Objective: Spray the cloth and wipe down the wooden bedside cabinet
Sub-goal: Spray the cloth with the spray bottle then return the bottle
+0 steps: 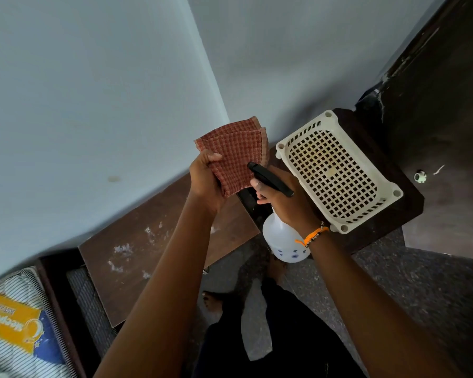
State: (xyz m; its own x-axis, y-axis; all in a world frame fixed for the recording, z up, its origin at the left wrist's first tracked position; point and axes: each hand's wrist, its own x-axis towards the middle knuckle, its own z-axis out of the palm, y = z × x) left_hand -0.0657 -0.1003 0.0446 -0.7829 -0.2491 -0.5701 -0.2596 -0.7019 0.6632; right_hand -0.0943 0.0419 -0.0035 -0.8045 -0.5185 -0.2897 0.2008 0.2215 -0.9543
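My left hand holds up a folded red checked cloth in front of the wall. My right hand grips the neck of a white spray bottle, whose black nozzle points at the cloth, almost touching it. An orange band circles my right wrist. Below my arms lies the brown wooden top of the bedside cabinet, marked with whitish smears and dust.
A cream plastic basket with a perforated floor rests on a dark wooden stand to the right. A mattress with a yellow label sits at the lower left. A dark door and grey speckled floor lie right.
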